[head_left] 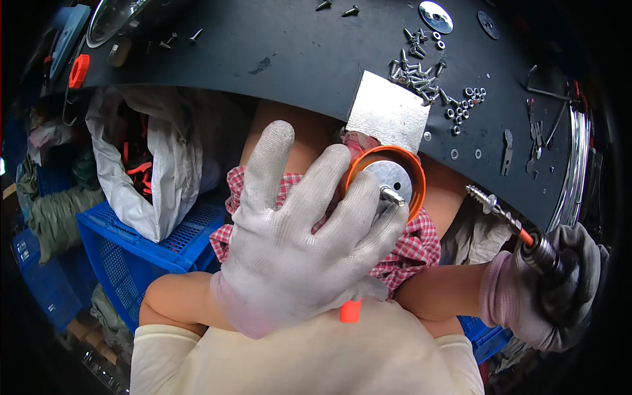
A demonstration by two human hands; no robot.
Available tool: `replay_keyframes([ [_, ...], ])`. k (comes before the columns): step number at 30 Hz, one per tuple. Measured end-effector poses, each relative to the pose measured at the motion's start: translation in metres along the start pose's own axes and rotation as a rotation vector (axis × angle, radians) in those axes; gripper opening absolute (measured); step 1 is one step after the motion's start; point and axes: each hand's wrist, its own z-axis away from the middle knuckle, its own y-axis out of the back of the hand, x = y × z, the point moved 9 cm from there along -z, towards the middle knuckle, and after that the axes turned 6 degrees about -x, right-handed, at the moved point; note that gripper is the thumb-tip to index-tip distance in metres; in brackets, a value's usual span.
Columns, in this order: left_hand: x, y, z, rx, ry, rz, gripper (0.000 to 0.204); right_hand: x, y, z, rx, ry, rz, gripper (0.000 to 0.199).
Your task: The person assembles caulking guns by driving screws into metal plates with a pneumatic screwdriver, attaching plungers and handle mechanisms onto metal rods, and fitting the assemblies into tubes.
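In a pale grey-white glove, my left hand [296, 243] is laid over an orange cup-shaped part [417, 191], its fingertips at the rim and at a bolt [392, 195]. That bolt stands up from a round metal disc [388, 176] inside the cup. A bright orange-red end [350, 311] pokes out below the palm; the palm hides what it joins. To the right, my gloved right hand [559, 289] is closed round a dark screwdriving tool [544, 253]. A screw [486, 199] with a washer-like collar sits at the tool's tip, apart from the cup.
Across the dark table [296, 46] lie a pile of screws [418, 76], several nuts [461, 108] and loose discs [436, 18]. A metal plate [387, 108] overhangs the near edge. Left of my legs, a white sack [174, 164] with orange parts rests on a blue crate [125, 250].
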Motion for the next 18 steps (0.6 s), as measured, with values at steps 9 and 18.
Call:
replay_keyframes([
  [9,0.006,-0.004,-0.007,0.008,0.018,-0.097,0.057,0.021,-0.104,0.019,-0.681,0.442,1.307,0.033],
  [18,0.014,-0.008,-0.006,-0.089,0.21,-0.167,0.037,0.027,-0.104,0.024,-0.689,0.309,1.076,0.036],
])
